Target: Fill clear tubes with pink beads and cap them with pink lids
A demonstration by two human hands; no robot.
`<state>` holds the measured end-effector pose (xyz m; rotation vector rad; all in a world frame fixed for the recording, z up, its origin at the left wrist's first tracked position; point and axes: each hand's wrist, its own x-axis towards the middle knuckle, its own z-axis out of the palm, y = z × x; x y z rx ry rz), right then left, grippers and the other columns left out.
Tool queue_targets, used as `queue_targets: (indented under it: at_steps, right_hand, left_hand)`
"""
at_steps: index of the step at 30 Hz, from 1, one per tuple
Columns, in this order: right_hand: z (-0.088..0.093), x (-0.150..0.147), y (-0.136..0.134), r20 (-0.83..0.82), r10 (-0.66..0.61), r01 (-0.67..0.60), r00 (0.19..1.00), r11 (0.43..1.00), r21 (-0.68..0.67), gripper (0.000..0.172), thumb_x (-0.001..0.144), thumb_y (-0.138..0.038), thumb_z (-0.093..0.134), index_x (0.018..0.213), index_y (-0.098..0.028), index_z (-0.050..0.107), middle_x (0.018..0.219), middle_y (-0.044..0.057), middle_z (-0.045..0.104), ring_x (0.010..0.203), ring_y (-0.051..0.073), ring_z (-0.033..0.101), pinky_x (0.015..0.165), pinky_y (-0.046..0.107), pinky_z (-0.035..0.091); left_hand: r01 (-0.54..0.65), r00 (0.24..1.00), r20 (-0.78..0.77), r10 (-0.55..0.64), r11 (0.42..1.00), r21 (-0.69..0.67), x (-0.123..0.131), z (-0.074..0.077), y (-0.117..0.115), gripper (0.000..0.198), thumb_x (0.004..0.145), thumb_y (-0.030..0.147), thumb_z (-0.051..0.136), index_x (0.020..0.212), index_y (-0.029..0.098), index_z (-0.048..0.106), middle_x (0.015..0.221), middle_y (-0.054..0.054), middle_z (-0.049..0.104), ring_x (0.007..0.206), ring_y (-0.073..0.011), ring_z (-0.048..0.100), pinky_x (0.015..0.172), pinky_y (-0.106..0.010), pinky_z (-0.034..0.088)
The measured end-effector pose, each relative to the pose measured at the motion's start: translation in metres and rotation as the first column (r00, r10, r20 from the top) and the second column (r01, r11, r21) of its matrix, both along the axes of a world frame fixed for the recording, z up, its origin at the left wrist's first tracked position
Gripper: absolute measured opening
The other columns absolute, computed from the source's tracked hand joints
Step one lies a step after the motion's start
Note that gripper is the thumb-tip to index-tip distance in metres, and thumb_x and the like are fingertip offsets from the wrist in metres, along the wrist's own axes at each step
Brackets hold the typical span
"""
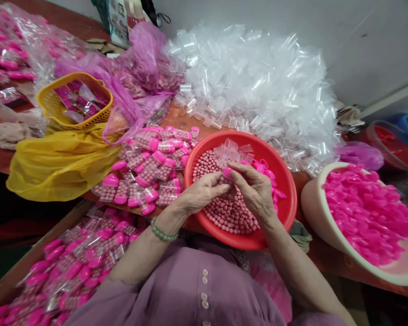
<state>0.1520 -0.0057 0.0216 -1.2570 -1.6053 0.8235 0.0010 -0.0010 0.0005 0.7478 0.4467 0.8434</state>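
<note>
Over the red basin point(287, 190), my left hand point(204, 192) and my right hand point(253, 188) meet on one small clear bottle with a pink cap point(227, 172). My left fingers wrap its body, partly hiding it. The right thumb and fingers are closed at the pink cap. Below them in the basin lie many round pink beads point(231, 215). Several clear empty containers point(233, 149) rest at the basin's far side, and loose pink caps point(265, 170) lie along its right side. Left of the basin is a pile of bead-filled, pink-capped bottles point(149, 167).
A big heap of clear containers point(258, 77) covers the table's back. To the right stands a white tub point(321, 217) of pink caps. A yellow basket point(51, 102) and yellow bag point(64, 163) sit left. More filled bottles point(78, 262) lie in a lower drawer-like space.
</note>
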Motion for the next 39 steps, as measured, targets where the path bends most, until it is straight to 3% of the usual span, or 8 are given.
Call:
queue_targets:
  at_steps: [4, 7, 12, 16, 19, 24, 33, 39]
  right_hand:
    - [0.0, 0.005, 0.0, 0.261, 0.068, -0.111, 0.963, 0.982, 0.154, 0.035, 0.089, -0.038, 0.062, 0.119, -0.02, 0.064, 0.113, 0.01, 0.071, 0.102, 0.023, 0.068, 0.093, 0.041, 0.054]
    - [0.0, 0.009, 0.0, 0.515, 0.099, -0.275, 0.851, 0.92, 0.278, 0.064, 0.078, -0.045, 0.073, 0.13, -0.015, 0.054, 0.127, 0.019, 0.062, 0.117, 0.031, 0.059, 0.099, 0.049, 0.05]
    - [-0.006, 0.009, 0.0, 0.685, 0.032, -0.344, 0.728, 0.882, 0.323, 0.077, 0.076, -0.046, 0.071, 0.138, -0.013, 0.041, 0.124, 0.021, 0.057, 0.116, 0.036, 0.055, 0.095, 0.057, 0.05]
    - [-0.007, 0.007, 0.0, 0.653, 0.029, -0.355, 0.757, 0.857, 0.373, 0.072, 0.075, -0.036, 0.068, 0.138, -0.015, 0.041, 0.122, 0.018, 0.06, 0.115, 0.034, 0.056, 0.096, 0.055, 0.049]
    - [-0.002, 0.008, -0.001, 0.545, 0.173, -0.372, 0.82, 0.885, 0.278, 0.07, 0.075, -0.038, 0.073, 0.136, -0.017, 0.045, 0.123, 0.015, 0.062, 0.113, 0.031, 0.06, 0.094, 0.05, 0.052]
    - [0.0, 0.008, -0.004, 0.195, 0.069, -0.104, 0.978, 0.979, 0.177, 0.025, 0.089, -0.028, 0.062, 0.113, -0.024, 0.068, 0.104, 0.005, 0.073, 0.095, 0.02, 0.068, 0.087, 0.037, 0.055]
    - [-0.002, 0.012, -0.003, 0.151, 0.008, -0.035, 0.988, 0.984, 0.176, 0.023, 0.084, -0.022, 0.07, 0.105, -0.028, 0.074, 0.094, 0.001, 0.076, 0.086, 0.018, 0.071, 0.084, 0.037, 0.058]
    - [-0.001, 0.019, -0.003, 0.181, 0.085, -0.104, 0.98, 0.99, 0.099, 0.021, 0.083, -0.021, 0.07, 0.103, -0.026, 0.075, 0.092, 0.002, 0.076, 0.084, 0.018, 0.07, 0.082, 0.036, 0.058]
  left_hand:
    - [-0.014, 1.0, 0.011, 0.014, 0.998, -0.057, -0.001, -0.001, 0.001, 0.035, 0.067, 0.036, 0.083, 0.083, 0.012, 0.063, 0.077, 0.001, 0.057, 0.072, -0.0079, 0.053, 0.07, -0.021, 0.043]
    - [-0.001, 1.0, 0.0, 0.001, 0.994, -0.107, -0.002, -0.002, 0.001, 0.034, 0.068, 0.035, 0.081, 0.085, 0.012, 0.062, 0.076, 0.001, 0.059, 0.068, -0.0073, 0.053, 0.065, -0.02, 0.042]
    - [0.039, 0.999, 0.015, -0.037, 0.991, -0.129, -0.001, -0.003, 0.002, 0.043, 0.064, 0.042, 0.083, 0.087, 0.012, 0.063, 0.077, 0.0, 0.06, 0.069, -0.0094, 0.056, 0.068, -0.023, 0.046]
    - [0.009, 0.999, -0.03, -0.011, 0.998, -0.07, -0.002, -0.002, 0.0, 0.044, 0.064, 0.045, 0.082, 0.086, 0.011, 0.063, 0.079, -0.001, 0.058, 0.073, -0.01, 0.054, 0.073, -0.024, 0.046]
    - [0.003, 0.995, -0.103, -0.002, 1.0, 0.004, -0.003, -0.002, -0.002, 0.038, 0.073, 0.044, 0.075, 0.091, 0.013, 0.063, 0.081, -0.001, 0.057, 0.077, -0.0126, 0.054, 0.075, -0.027, 0.044]
    - [0.025, 0.988, -0.153, -0.006, 0.992, 0.127, -0.002, 0.0, 0.0, 0.035, 0.076, 0.041, 0.071, 0.096, 0.013, 0.063, 0.083, -0.001, 0.055, 0.083, -0.0142, 0.05, 0.082, -0.029, 0.041]
    - [0.079, 0.951, -0.307, -0.021, 0.981, 0.176, 0.0, -0.003, 0.002, 0.012, 0.085, 0.024, 0.054, 0.09, 0.013, 0.056, 0.078, 0.002, 0.047, 0.073, -0.0107, 0.044, 0.076, -0.027, 0.04]
    - [0.141, 0.894, -0.448, -0.005, 0.952, 0.272, -0.001, 0.004, 0.002, 0.017, 0.087, 0.018, 0.048, 0.101, 0.013, 0.057, 0.087, -0.001, 0.053, 0.08, -0.013, 0.046, 0.081, -0.028, 0.04]
